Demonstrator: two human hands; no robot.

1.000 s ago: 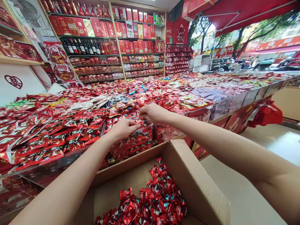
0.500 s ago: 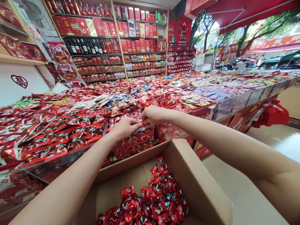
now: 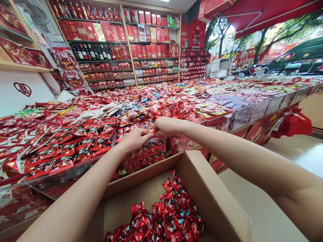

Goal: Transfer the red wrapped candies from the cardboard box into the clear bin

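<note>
Over the front of a clear bin [image 3: 145,153] stacked with red wrapped candies [image 3: 126,131], both my hands meet. My left hand [image 3: 136,138] comes from the left, thumb and fingers pinched at the bin's front edge on a red wrapped candy, mostly hidden. Close beside it, my right hand [image 3: 164,126] is curled, its fingertips closed at the same spot, and the candy there is largely covered. Below my arms stands an open cardboard box [image 3: 214,188], with loose red wrapped candies [image 3: 169,215] heaped in its bottom.
Bins of red snack packets [image 3: 85,141] spread to the left, and pale purple packets [image 3: 232,97] lie to the right. Shelves [image 3: 130,43] of bottles and red boxes line the back. A red bag [image 3: 295,122] hangs off the counter's right side, above the floor.
The hands stay nearly in place at the bin, with only a slight shift of the fingers. The camera view has moved very slightly.
</note>
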